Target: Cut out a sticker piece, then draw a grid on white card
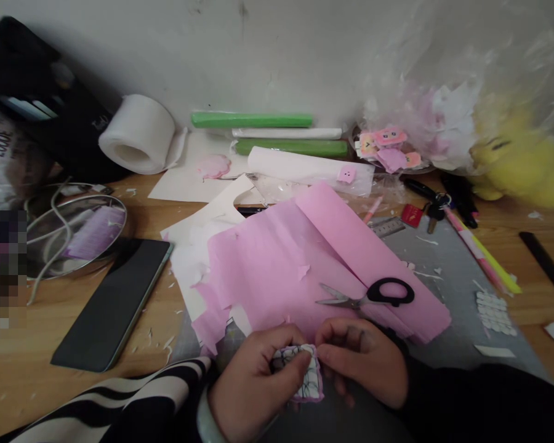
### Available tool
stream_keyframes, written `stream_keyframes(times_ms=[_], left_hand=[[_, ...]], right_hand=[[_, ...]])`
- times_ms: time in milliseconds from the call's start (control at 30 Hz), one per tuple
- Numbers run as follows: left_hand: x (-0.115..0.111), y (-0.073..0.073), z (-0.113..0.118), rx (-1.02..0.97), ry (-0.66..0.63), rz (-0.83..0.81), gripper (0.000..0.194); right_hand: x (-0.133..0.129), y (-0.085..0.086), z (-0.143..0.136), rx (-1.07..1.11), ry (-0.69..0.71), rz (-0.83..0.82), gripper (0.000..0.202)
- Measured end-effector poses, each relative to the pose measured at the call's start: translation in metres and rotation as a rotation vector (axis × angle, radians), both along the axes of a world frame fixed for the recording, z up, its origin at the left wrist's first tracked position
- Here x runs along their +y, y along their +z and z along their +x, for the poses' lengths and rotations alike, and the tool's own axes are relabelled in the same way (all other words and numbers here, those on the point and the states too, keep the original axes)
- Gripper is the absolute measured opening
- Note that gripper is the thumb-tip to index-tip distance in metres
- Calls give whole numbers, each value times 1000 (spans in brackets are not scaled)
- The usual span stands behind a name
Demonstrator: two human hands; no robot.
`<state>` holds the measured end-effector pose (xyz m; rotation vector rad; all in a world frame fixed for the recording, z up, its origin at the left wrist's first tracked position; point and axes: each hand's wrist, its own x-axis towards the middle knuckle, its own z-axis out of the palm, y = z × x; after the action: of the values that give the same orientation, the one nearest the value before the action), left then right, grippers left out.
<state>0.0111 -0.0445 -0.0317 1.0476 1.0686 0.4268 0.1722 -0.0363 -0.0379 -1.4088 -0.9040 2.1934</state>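
Note:
My left hand point(263, 381) grips a small square paper piece point(313, 381), its thumb pressed on the face. The piece is white with dark curved lines and has a crinkled pink edge. My right hand point(367, 360) is closed, with thumb and forefinger pinched at the piece's right edge; the exact contact is partly hidden. Just beyond both hands lies a crumpled pink paper sheet point(258, 264) with torn edges. Black-handled scissors point(390, 292) rest on it, blades parted and pointing left.
A dark phone point(115, 301) and a metal bowl point(124, 212) stand at left, near a paper roll point(141, 132). Keys point(436, 209), a ruler point(388, 227) and pens lie right on the grey mat point(420, 246). Wrapped green rolls point(290, 147) line the wall; a yellow plush toy point(517, 154) sits far right.

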Motion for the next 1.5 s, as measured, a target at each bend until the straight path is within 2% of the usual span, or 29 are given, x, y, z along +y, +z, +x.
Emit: stream_keyframes(times_ms=[400, 733, 1000, 1233, 1500], left_hand=[[1, 0, 1, 38, -40, 73, 25], [3, 1, -1, 88, -102, 174, 23], [0, 0, 0, -90, -62, 38, 26], [2, 3, 0, 33, -83, 96, 25], [4, 2, 0, 71, -106, 103, 23]], right_hand=[[-3, -3, 2, 53, 10, -1, 37], [-5, -2, 1, -22, 43, -3, 33], [1, 0, 1, 60, -13, -23, 39], [1, -1, 3, 58, 29, 5, 35], [-5, -4, -2, -27, 27, 90, 29]])
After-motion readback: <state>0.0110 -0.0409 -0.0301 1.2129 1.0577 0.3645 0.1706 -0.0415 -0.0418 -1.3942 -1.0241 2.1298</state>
